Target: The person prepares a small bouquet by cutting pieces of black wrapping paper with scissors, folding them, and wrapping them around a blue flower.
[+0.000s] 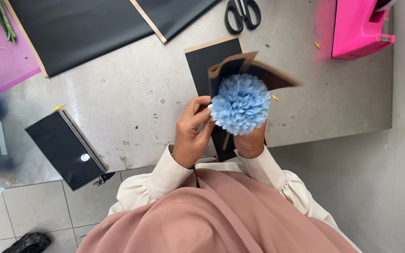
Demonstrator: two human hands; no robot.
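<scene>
- Left hand (pixel 191 136) pinched the left edge of the blue pompom flower (pixel 241 104), fingers closed on it, above the desk's (pixel 132 103) near edge.
- Step, judged: wrapping the flower in black paper (pixel 258 70) with a tan underside; paper stood behind the bloom, blurred.
- Next move would call for folding the paper snug without crushing petals.
- Right hand (pixel 251 140) was closed around something under the flower; its fingers and any stem were hidden.
- Scissors (pixel 243 14) and pink tape dispenser (pixel 359 28) were cut off at the top.

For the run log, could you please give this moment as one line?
left hand: on flower | right hand: holds flower, black paper | scissors: on table
</scene>
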